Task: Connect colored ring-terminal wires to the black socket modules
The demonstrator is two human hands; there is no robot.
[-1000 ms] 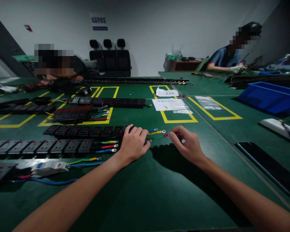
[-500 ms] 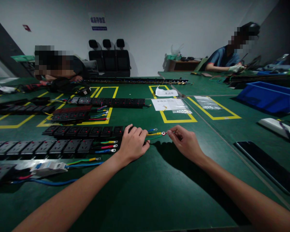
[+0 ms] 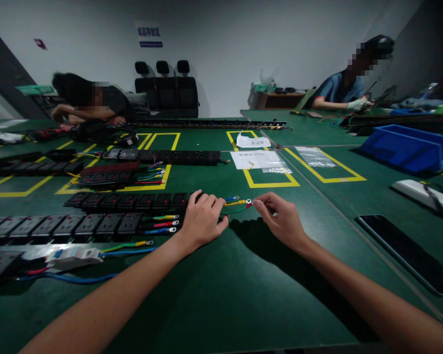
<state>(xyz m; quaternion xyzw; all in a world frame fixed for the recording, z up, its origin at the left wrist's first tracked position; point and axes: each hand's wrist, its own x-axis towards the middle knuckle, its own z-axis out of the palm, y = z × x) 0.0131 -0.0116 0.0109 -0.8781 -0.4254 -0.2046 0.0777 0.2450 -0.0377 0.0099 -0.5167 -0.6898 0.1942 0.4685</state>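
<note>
My left hand is wrapped over the right end of a black socket strip lying on the green table. Past its fingers, a blue-tipped wire, a yellow wire and a green wire stick out to the right. The yellow one ends in a metal ring terminal. My right hand pinches the red tip of the green wire between thumb and forefinger. Just below lies another socket strip, with green-yellow, red and blue leads.
More socket strips lie at the left and behind. A phone, a white bar and a blue bin are at the right. Papers lie ahead. Two people sit across the tables, one leaning low, one wearing gloves.
My right hand has shifted very slightly left, and the red tip at its fingers shows more clearly. My left hand stays on the strip. The person at the left has moved their head and arm.
</note>
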